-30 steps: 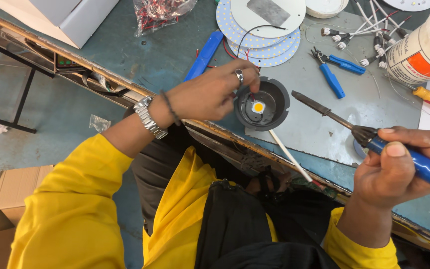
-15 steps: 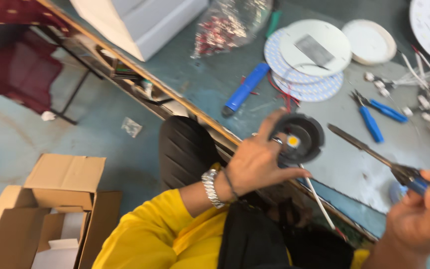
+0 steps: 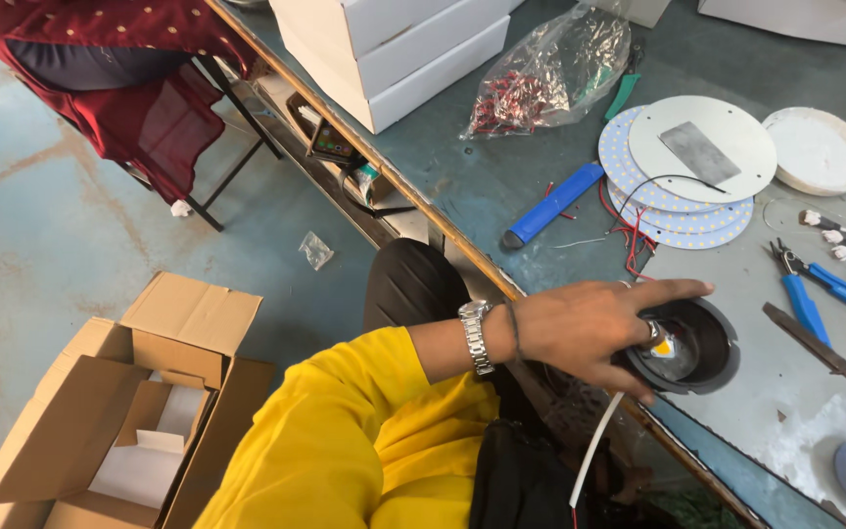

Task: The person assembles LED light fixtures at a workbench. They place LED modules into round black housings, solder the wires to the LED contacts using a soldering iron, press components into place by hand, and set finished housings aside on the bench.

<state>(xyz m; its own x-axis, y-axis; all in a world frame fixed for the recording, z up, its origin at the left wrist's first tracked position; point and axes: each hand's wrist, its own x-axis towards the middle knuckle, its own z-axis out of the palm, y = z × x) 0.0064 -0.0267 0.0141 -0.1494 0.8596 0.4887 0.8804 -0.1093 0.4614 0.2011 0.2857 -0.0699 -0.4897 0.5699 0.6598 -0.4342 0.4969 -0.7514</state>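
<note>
Crowded bench edge, open lane toward nine o'clock.

Left hand (image 3: 589, 328) clamped over the black round lamp housing (image 3: 702, 345) at the bench edge. Hemmed at twelve o'clock by red wires (image 3: 624, 230) and stacked white LED discs (image 3: 692, 167); at two by blue-handled pliers (image 3: 820, 284); at three by a soldering iron (image 3: 824, 355). Bare grey mat (image 3: 785, 411) free at five. Blue tool (image 3: 552, 204) at eleven. Off the bench at nine, open floor down to the cardboard box (image 3: 139, 402).

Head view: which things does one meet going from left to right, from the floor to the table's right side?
Open cardboard box → wristwatch → left hand → black round lamp housing → blue-handled pliers.
</note>
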